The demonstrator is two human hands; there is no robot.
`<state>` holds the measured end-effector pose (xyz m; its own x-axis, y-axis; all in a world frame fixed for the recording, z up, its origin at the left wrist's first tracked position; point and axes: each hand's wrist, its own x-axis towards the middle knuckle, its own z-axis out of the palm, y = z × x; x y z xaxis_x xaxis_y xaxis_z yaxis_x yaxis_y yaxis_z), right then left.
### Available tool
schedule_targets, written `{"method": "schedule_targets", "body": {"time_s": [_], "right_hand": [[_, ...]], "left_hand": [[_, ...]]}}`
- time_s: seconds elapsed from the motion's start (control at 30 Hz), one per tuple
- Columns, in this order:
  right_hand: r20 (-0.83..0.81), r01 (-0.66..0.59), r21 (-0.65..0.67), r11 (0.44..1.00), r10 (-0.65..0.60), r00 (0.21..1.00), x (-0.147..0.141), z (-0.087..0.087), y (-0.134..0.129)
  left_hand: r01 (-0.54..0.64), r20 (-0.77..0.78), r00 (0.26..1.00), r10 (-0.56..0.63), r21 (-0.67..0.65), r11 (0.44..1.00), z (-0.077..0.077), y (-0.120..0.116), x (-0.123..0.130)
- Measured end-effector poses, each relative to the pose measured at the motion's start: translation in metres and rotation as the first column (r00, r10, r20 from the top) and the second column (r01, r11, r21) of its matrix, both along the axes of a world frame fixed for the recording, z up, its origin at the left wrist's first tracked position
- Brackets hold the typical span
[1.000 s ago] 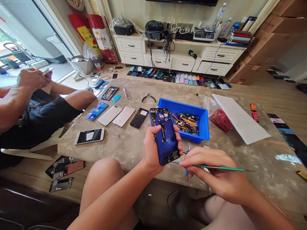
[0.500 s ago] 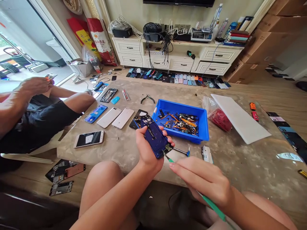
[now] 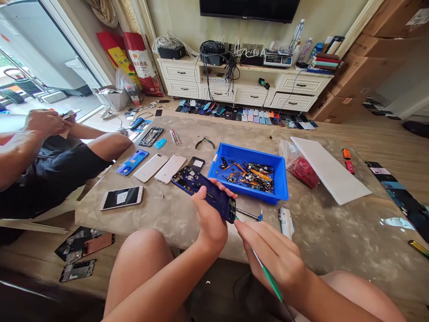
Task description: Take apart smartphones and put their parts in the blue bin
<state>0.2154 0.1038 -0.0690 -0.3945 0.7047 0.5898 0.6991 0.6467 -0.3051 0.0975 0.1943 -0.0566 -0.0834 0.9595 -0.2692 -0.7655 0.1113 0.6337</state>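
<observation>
An opened phone [image 3: 214,199] with a dark blue frame and bare inner parts lies tilted in my left hand [image 3: 212,219]. The thumb presses on its inner side and the fingers wrap round the far edge. My right hand [image 3: 271,248] is closed round a slim green-handled pry tool [image 3: 272,282], its rear end pointing down toward my lap. The working tip is at the phone's lower end, mostly hidden by my fingertips. Just beyond the phone stands a blue tray [image 3: 283,181] of small phone parts. A screwdriver [image 3: 250,214] with a blue end lies behind my right hand.
Several phones [image 3: 122,198] lie to the left, with cutting pliers [image 3: 204,142] farther back. A white board [image 3: 330,172] leans over a bag of red material [image 3: 303,171]. A white-grey device [image 3: 286,222] sits right of my hand. Another person's hands [image 3: 47,125] are at far left.
The phone has turned in my left hand, its upper end swinging left and lower. My right hand and the tool have followed its lower end; the tool's handle is steeper. The view has tilted up slightly.
</observation>
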Motion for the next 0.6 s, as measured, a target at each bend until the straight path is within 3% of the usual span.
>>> {"method": "schedule_targets", "body": {"time_s": [0.13,0.33,0.5,0.6], "right_hand": [[0.035,0.08,0.026,0.996,-0.081,0.996,-0.001,-0.007,0.001],[-0.085,0.159,0.004,0.987,-0.159,0.984,-0.001,-0.012,0.01],[-0.156,0.103,0.015,0.995,-0.099,0.983,0.0,-0.01,0.018],[-0.223,0.138,-0.047,0.989,-0.145,0.964,-0.002,-0.004,0.021]], "left_hand": [[-0.05,-0.034,0.998,0.051,0.031,0.998,-0.004,-0.001,0.004],[-0.046,-0.1,0.994,0.045,-0.007,0.999,0.0,-0.006,0.006],[-0.043,-0.14,0.989,0.045,0.017,0.999,-0.002,-0.008,0.005],[-0.038,-0.131,0.991,0.04,0.014,0.999,-0.003,-0.006,0.004]]}}
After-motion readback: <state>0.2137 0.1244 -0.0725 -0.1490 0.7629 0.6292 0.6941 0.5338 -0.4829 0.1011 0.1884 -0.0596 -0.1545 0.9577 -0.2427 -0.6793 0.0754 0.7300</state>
